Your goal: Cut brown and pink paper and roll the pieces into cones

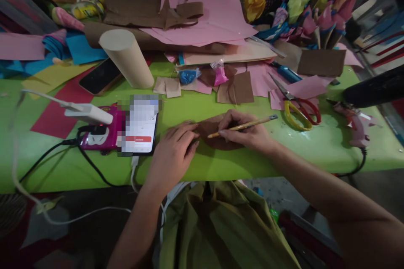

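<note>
A brown paper piece (210,128) lies on the green table (252,159) near its front edge. My left hand (173,151) rests flat on the paper's left end, fingers stretched out and pressing it down. My right hand (249,132) is closed round a yellow pencil (243,126), whose tip touches the brown paper. The pencil's metal end points to the right.
A phone (140,128) with a lit screen lies left of my hands, beside a pink power strip (101,132) with cables. Yellow-handled scissors (298,109), a glue gun (356,126), a cardboard tube (128,56), a dark phone (101,75) and heaps of coloured paper (217,17) fill the back.
</note>
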Tool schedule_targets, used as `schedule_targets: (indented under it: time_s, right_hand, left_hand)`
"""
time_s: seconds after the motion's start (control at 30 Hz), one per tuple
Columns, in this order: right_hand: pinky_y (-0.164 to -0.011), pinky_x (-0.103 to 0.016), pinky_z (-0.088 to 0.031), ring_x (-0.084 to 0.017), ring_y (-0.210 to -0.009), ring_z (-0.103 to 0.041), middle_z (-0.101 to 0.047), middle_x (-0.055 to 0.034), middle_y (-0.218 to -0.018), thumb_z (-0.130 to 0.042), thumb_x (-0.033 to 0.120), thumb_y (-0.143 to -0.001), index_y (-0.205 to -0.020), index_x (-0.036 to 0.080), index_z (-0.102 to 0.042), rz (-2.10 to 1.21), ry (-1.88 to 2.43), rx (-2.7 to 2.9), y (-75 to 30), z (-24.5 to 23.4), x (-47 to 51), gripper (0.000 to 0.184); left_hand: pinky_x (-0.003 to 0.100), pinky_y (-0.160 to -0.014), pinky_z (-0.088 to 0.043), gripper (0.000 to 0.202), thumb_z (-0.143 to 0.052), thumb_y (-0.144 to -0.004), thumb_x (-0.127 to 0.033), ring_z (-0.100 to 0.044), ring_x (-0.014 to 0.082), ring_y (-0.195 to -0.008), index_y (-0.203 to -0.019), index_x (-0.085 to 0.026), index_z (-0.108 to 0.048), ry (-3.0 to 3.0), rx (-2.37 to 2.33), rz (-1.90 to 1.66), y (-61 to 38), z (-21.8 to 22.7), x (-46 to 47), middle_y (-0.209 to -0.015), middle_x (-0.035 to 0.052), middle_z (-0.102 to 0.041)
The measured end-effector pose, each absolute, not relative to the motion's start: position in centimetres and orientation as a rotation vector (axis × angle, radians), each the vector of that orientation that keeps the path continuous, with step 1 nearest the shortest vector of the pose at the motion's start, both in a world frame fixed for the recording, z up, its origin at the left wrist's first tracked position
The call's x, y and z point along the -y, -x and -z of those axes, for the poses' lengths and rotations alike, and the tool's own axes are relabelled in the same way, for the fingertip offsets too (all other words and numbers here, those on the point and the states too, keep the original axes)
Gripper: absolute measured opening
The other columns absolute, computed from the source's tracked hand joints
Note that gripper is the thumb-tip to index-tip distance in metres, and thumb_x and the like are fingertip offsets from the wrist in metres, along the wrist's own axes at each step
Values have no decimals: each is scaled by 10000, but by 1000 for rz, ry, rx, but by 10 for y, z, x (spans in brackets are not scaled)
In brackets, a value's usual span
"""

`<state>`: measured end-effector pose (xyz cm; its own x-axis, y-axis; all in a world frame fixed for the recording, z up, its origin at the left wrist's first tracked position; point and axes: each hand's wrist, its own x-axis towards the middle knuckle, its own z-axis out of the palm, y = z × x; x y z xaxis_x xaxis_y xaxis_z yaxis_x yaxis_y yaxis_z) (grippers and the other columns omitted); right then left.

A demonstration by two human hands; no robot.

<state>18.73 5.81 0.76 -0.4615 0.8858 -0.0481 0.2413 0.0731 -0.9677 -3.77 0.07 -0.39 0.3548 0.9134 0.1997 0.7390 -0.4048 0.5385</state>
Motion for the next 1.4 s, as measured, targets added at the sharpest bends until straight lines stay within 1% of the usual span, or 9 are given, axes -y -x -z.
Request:
schedule_targets:
  time_s: [0.13,0.23,0.37,0.57,0.8,1.03,1.23,1.4]
  right_hand:
    - [-528,-268,-415,-145,-628,-549,-665,-30,-767,-743,483,-819,-806,211,-632,-1337,1143,1729,-183,-3,-63,295]
    - [-526,-263,-418,-141,-631,-558,-644,-20,-747,-753,535,-804,-825,204,-640,-1339,1135,1714,-181,2,-66,349]
    - [-500,-245,-400,-110,-570,-527,-619,4,-711,-755,543,-807,-832,196,-629,-1399,1134,1677,-180,1,-68,370]
    - [-461,-233,-369,-93,-518,-499,-603,20,-686,-775,546,-778,-818,189,-621,-1424,1128,1642,-173,-4,-70,392]
    - [-511,-242,-393,-114,-596,-530,-606,13,-692,-765,474,-802,-801,198,-640,-1320,1130,1664,-170,0,-70,303]
    - [-523,-244,-397,-113,-582,-515,-595,16,-659,-740,426,-814,-760,194,-620,-1311,1157,1705,-171,-3,-68,267]
    - [-518,-239,-361,-97,-540,-463,-588,26,-615,-693,284,-791,-714,189,-613,-1317,1167,1770,-173,-8,-65,147]
    - [-508,-241,-321,-105,-553,-462,-605,13,-616,-673,283,-768,-692,182,-617,-1333,1180,1791,-175,-10,-63,138]
  left_hand:
    - [493,-1041,-520,128,-485,-994,-197,-590,280,-1278,-1023,-207,-610,-2276,-1480,-662,38,3,0,-1321,101,-653]
    - [484,-1026,-530,132,-488,-990,-187,-589,282,-1276,-1037,-207,-610,-2289,-1487,-654,38,2,1,-1311,99,-653]
    - [486,-1030,-527,149,-497,-981,-164,-586,284,-1278,-1057,-200,-619,-2296,-1485,-659,38,3,0,-1279,97,-665]
    - [492,-1017,-532,147,-507,-981,-179,-590,289,-1270,-1061,-191,-630,-2301,-1493,-649,37,3,1,-1269,106,-668]
    - [487,-989,-543,138,-516,-977,-172,-605,296,-1240,-1055,-176,-631,-2307,-1493,-641,37,3,0,-1265,110,-668]
    - [473,-977,-547,127,-511,-983,-180,-612,286,-1234,-1041,-184,-624,-2293,-1498,-637,37,2,1,-1257,102,-673]
    - [481,-998,-538,108,-513,-983,-178,-604,289,-1250,-1028,-173,-612,-2296,-1499,-648,37,3,0,-1253,110,-675]
    - [495,-1015,-528,114,-504,-984,-171,-596,292,-1260,-1023,-180,-610,-2287,-1488,-655,37,3,-1,-1261,109,-671]
